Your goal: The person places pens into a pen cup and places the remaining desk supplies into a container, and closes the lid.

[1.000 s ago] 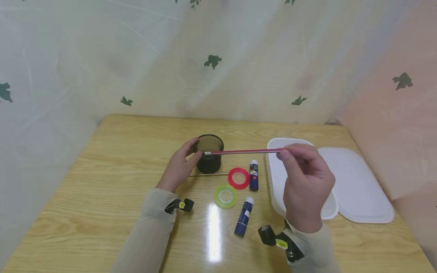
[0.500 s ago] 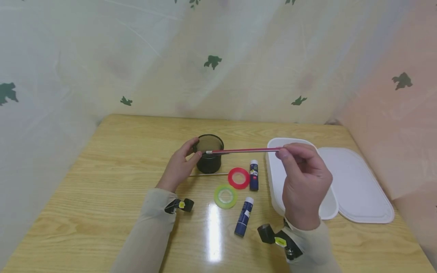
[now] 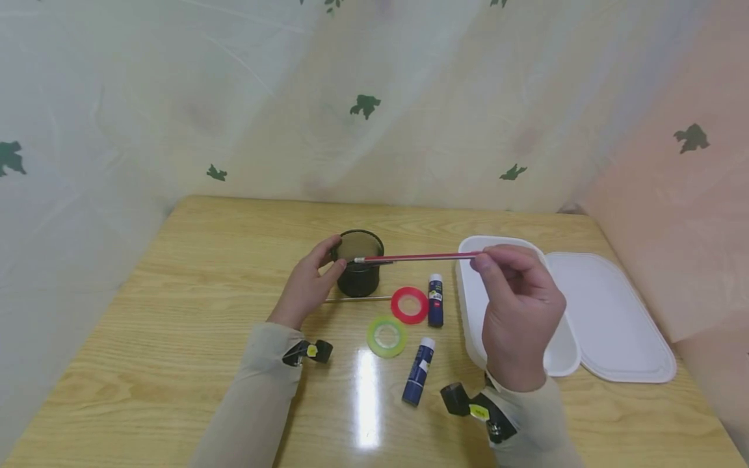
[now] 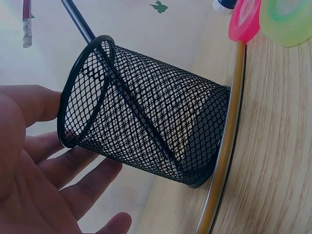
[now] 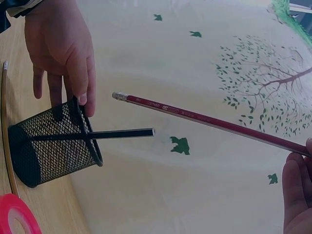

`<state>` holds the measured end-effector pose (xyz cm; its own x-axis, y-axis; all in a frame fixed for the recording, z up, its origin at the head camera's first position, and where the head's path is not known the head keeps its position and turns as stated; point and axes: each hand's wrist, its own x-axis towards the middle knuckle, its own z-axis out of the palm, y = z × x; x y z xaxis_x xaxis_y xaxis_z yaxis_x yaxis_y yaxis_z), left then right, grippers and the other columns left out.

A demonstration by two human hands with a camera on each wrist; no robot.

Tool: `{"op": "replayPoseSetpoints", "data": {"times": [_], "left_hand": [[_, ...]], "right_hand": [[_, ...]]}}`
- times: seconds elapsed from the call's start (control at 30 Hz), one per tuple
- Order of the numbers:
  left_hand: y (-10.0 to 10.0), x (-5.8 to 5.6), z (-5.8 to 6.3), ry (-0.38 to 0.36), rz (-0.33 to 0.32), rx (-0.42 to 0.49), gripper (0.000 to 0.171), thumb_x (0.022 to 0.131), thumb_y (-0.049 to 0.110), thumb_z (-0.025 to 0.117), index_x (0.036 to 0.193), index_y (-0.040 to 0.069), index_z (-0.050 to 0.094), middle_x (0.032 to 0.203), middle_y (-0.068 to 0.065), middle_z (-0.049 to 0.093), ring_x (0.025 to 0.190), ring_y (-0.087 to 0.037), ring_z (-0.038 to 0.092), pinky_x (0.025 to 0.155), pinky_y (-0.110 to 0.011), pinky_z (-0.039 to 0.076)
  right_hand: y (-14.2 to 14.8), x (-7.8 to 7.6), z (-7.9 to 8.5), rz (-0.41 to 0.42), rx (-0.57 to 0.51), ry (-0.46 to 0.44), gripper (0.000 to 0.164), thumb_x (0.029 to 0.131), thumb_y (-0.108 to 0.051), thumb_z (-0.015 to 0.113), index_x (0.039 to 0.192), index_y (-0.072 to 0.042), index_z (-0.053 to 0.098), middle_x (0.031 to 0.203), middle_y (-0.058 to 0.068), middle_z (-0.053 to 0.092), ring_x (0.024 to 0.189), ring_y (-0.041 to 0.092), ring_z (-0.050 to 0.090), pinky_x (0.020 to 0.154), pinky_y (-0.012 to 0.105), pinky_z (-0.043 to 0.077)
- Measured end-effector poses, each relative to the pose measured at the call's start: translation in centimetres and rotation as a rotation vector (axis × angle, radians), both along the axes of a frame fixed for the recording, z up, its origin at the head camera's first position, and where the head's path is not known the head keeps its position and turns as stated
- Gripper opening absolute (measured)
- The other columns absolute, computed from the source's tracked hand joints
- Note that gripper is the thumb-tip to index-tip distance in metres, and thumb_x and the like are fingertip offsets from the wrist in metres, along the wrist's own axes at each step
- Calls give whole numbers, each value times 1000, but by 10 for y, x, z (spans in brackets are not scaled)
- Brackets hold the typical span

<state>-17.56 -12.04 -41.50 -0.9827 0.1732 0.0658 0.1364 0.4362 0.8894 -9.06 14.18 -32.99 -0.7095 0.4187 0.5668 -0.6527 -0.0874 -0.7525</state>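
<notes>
My left hand (image 3: 307,286) holds the rim of a black mesh pen cup (image 3: 358,282) between thumb and fingers. The cup stands on the table, and a dark pencil (image 5: 122,133) leans inside it, one end sticking out past the rim. Above the table, my right hand (image 3: 521,318) pinches a red pencil (image 3: 421,257) near one end. Its eraser end points left toward the cup, apart from it in the right wrist view. Another pencil (image 4: 226,141) lies on the table in front of the cup's base.
A red tape roll (image 3: 409,305) and a green tape roll (image 3: 386,337) lie before the cup. Two blue glue sticks (image 3: 435,300) are right of them. Farther right are a white tub (image 3: 474,325) and its flat white lid (image 3: 620,318).
My right hand has shifted slightly left, and the red pencil it holds has turned a little, its eraser end moving slightly right and up. The left hand and cup have stayed put.
</notes>
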Motion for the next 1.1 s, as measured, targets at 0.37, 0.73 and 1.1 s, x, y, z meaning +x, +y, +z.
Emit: {"op": "replayPoseSetpoints", "data": {"times": [0.37, 0.73, 1.1], "left_hand": [[0, 1, 1, -9, 3, -1, 55, 103, 27, 57, 153, 13, 41, 155, -9, 45, 137, -34, 47, 113, -54, 34], [0, 2, 2, -11, 10, -9, 55, 103, 27, 57, 153, 13, 41, 155, -9, 44, 137, -34, 48, 112, -55, 36], [0, 1, 2, -2, 3, -1, 55, 103, 24, 57, 154, 12, 40, 155, -11, 44, 136, -35, 48, 112, -55, 36]], "right_hand": [[0, -1, -2, -13, 30, -50, 17, 87, 10, 71, 102, 17, 67, 98, 18, 70, 86, 25, 67, 82, 27, 57], [0, -3, -5, -19, 48, -64, 17, 87, 9, 72, 101, 16, 67, 97, 17, 70, 84, 24, 65, 79, 26, 56], [-2, -1, -6, -73, 121, -136, 18, 88, -2, 76, 102, 9, 71, 100, 20, 69, 87, 26, 65, 81, 28, 57]]}}
